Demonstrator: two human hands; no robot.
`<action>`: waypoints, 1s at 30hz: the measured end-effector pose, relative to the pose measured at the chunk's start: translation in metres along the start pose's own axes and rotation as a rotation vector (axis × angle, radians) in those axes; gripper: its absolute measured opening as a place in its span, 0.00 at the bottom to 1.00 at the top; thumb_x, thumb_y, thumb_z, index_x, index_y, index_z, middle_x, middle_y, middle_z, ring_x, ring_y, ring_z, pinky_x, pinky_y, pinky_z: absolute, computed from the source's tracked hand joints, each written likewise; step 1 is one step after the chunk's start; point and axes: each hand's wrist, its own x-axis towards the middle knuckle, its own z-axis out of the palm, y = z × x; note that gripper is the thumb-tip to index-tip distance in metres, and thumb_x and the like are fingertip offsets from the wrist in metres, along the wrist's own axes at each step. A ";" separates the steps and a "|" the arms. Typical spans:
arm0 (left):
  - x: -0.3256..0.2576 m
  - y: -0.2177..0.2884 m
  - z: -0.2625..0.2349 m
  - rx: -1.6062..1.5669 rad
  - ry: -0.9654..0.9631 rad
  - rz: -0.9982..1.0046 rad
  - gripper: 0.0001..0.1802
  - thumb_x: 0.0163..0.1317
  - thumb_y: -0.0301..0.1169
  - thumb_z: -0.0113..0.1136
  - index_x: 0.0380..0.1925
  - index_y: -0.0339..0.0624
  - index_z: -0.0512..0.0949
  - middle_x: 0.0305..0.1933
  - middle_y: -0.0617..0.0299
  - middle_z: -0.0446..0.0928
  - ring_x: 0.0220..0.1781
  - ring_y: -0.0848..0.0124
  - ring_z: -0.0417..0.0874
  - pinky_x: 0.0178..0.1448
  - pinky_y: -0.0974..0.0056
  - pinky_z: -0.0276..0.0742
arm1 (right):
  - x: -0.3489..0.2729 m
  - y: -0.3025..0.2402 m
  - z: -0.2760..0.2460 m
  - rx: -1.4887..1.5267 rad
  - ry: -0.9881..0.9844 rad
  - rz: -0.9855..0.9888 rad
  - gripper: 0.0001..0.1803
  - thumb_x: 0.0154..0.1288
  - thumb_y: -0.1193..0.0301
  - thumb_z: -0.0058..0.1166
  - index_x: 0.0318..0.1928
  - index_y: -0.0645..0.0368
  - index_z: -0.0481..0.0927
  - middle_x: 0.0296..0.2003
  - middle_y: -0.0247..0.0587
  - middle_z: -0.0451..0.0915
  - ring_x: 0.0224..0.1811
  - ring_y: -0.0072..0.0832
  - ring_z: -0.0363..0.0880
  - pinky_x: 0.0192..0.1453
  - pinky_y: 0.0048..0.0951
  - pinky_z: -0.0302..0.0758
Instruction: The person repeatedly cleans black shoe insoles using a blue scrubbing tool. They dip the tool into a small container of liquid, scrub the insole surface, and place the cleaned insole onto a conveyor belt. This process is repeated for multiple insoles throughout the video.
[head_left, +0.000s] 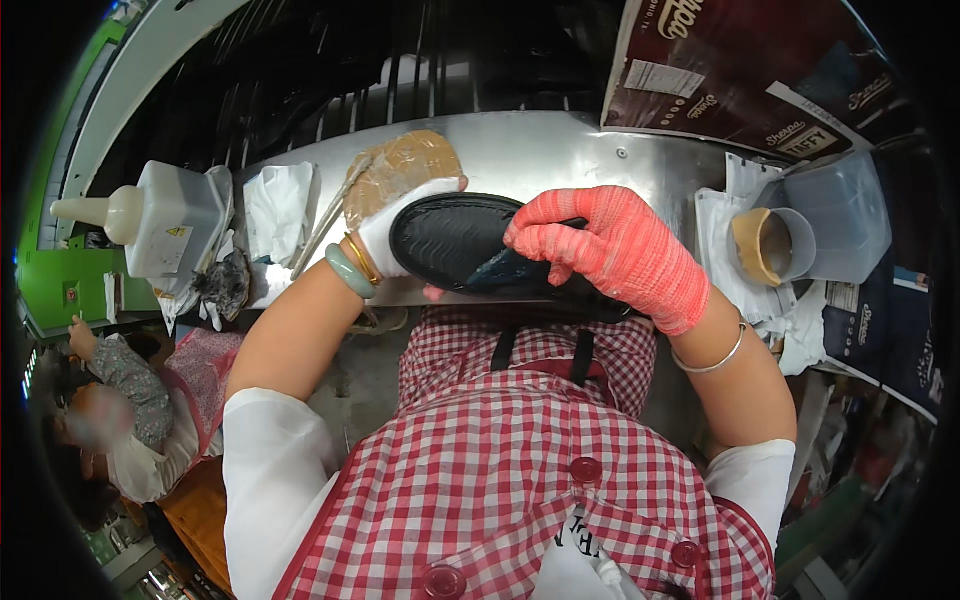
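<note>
A black shoe [450,240] lies sole up in front of my apron, its grooved tread facing me. My left hand [385,232], in a white glove, holds it from beneath at the left end, with most of the fingers hidden behind it. Over its middle, my right hand [610,250] in a pinkish-red knit glove has thumb and fingertips pinched together. Whatever they pinch is too small or hidden to name. A dark, bluish glossy patch [505,268] shows on the sole just below those fingertips.
Beyond my left hand, a tape-wrapped brown pad [405,165] rests on the metal bench [530,150]. A white squeeze bottle [170,220] and white cloth [280,212] are at left. Right: clear plastic container [845,215], dark red cartons [740,90]. A person [150,420] sits at far left.
</note>
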 end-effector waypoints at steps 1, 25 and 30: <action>0.000 0.003 0.000 -0.021 -0.001 0.017 0.24 0.61 0.35 0.55 0.57 0.41 0.67 0.52 0.57 0.76 0.53 0.68 0.77 0.60 0.64 0.70 | -0.001 0.001 -0.002 0.001 0.003 -0.003 0.13 0.59 0.68 0.54 0.38 0.65 0.82 0.28 0.37 0.80 0.24 0.20 0.75 0.32 0.20 0.75; 0.002 0.054 0.030 -0.467 0.252 -0.369 0.20 0.64 0.44 0.53 0.41 0.36 0.77 0.35 0.53 0.82 0.31 0.64 0.83 0.31 0.62 0.80 | -0.075 0.067 -0.055 0.134 0.197 0.087 0.14 0.59 0.67 0.56 0.40 0.64 0.82 0.31 0.34 0.81 0.27 0.18 0.75 0.36 0.20 0.73; -0.002 0.054 0.031 -0.578 0.203 -0.365 0.22 0.65 0.45 0.52 0.44 0.35 0.76 0.38 0.52 0.82 0.35 0.64 0.83 0.34 0.62 0.81 | -0.097 0.077 -0.060 0.070 0.229 0.088 0.13 0.60 0.67 0.56 0.40 0.64 0.82 0.31 0.34 0.81 0.28 0.17 0.74 0.37 0.18 0.73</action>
